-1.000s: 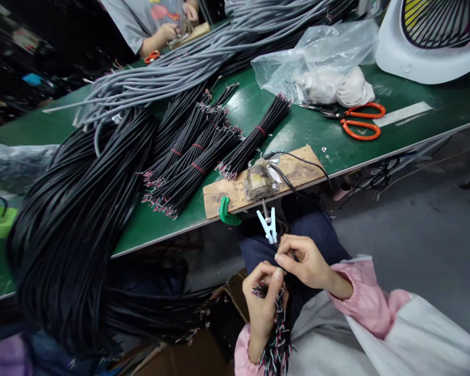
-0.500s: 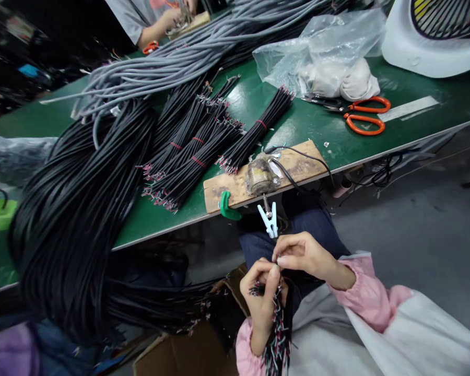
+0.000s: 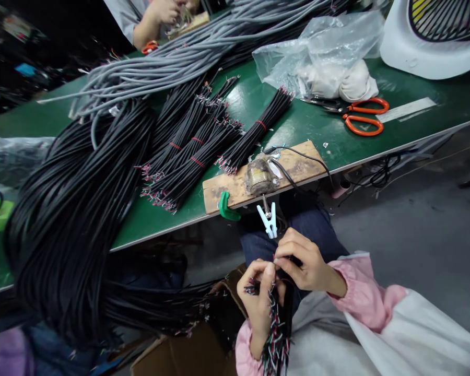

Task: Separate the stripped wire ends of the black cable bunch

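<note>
My left hand (image 3: pixel 258 303) is closed round a bundle of short black cables (image 3: pixel 277 334) with red, white and green stripped wire ends, held upright over my lap. My right hand (image 3: pixel 301 261) pinches one cable end at the top of that bundle, thumb and fingers pressed together. Both hands sit just below a pale blue clip (image 3: pixel 269 219) that hangs from a small motor (image 3: pixel 260 177) mounted on a wooden board (image 3: pixel 297 167) at the green table's (image 3: pixel 149 219) front edge.
Tied bundles of black cables (image 3: pixel 196 151) lie on the table beside a big heap of long black cables (image 3: pixel 74 209) and grey cables (image 3: pixel 188 57). Orange scissors (image 3: pixel 360 117), a plastic bag (image 3: pixel 321 57) and a white fan (image 3: pixel 434 36) stand right. Another person's hands (image 3: pixel 164 10) work at the far edge.
My right hand has dropped slightly from near the clip toward the bundle top and closed on a cable end. The left hand keeps its grip on the bundle.
</note>
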The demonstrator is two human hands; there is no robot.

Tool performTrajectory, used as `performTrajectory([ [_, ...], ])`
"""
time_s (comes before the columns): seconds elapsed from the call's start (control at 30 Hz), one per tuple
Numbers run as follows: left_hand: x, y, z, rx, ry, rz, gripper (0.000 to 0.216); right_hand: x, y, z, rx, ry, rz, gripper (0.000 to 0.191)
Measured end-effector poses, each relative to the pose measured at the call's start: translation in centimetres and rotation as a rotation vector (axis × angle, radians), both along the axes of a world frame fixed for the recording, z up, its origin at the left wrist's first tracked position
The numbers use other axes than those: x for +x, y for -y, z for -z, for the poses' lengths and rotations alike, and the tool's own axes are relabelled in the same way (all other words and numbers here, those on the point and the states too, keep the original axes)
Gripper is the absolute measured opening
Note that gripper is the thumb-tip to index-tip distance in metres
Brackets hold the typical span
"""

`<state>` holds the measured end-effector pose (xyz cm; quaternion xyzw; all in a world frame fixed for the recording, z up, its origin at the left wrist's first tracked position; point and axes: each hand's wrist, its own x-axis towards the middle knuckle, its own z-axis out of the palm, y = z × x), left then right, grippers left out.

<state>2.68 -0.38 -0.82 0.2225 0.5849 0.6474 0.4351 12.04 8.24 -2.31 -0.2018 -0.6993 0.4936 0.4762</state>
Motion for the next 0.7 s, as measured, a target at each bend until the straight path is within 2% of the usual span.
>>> performTrajectory([
  [0.1, -0.1, 0.1, -0.2, 0.007, 0.005, 0.047, 0.022, -0.1, -0.1, 0.4, -0.287, -0.103, -0.059, 0.010],
  [0.17, -0.3, 0.2, -0.2, 0.005, -0.025, 0.074, 0.020, -0.2, -0.2, 0.6, -0.372, -0.136, -0.058, 0.015],
  [0.33, -0.7, 0.3, -0.2, -0.011, 0.013, 0.065, 0.018, -0.2, -0.6, 0.8, -0.418, -0.153, -0.040, 0.016],
  [0.43, -0.6, 0.2, -0.6, -0.035, 0.030, 0.061, 0.020, 0.0, -0.9, 0.5, -0.471, -0.136, -0.134, 0.014],
  [0.57, -0.2, -0.1, -1.3, -0.075, 0.039, 0.041, 0.024, 0.4, -1.1, 0.1, -0.359, -0.083, -0.271, 0.024],
  [0.63, -0.1, -0.2, -1.6, -0.099, 0.045, 0.031, 0.025, 0.6, -1.2, 0.0, -0.321, -0.089, -0.287, 0.021],
  [0.7, -0.1, -0.2, -1.8, -0.115, 0.063, 0.032, 0.025, 0.8, -1.4, 0.0, -0.351, -0.112, -0.285, 0.016],
])
